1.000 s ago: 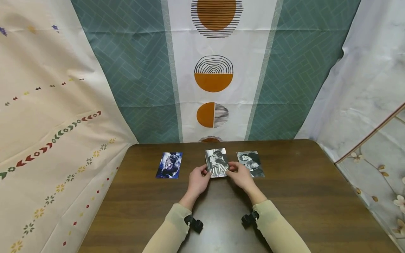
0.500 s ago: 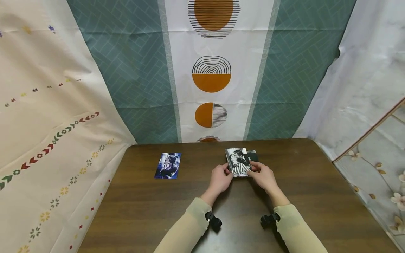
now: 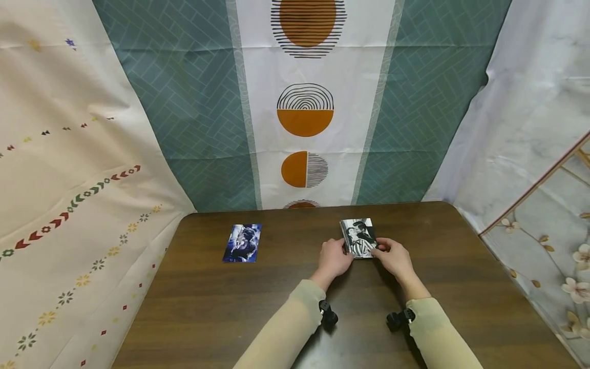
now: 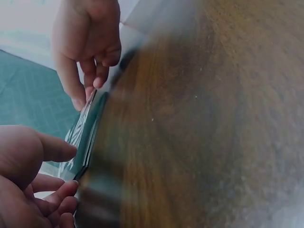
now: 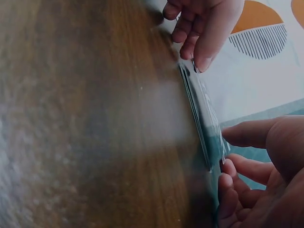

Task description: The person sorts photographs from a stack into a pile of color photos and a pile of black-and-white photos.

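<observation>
A small stack of photo cards (image 3: 360,237), a black-and-white picture of two people on top, is at the back of the table, right of centre. My left hand (image 3: 335,258) pinches its left edge between thumb and fingers. At the right edge my right hand (image 3: 394,258) pinches it the same way. In the left wrist view the stack's edge (image 4: 88,137) shows layers, with a thin dark gap near the bottom. The right wrist view shows the layered edge (image 5: 202,114) close to the wood. The second black-and-white card is hidden beneath the stack.
A blue-and-white photo card (image 3: 242,243) lies flat on the brown wooden table (image 3: 207,312), well left of my hands. Behind the table hangs a green and white patterned cloth (image 3: 304,174). Pale cloths flank both sides. A small black camera is strapped to each wrist.
Both hands have carried the card stack rightward, onto the black-and-white card that lay there, which is now covered. The blue card has stayed in place; the head view has shifted slightly.
</observation>
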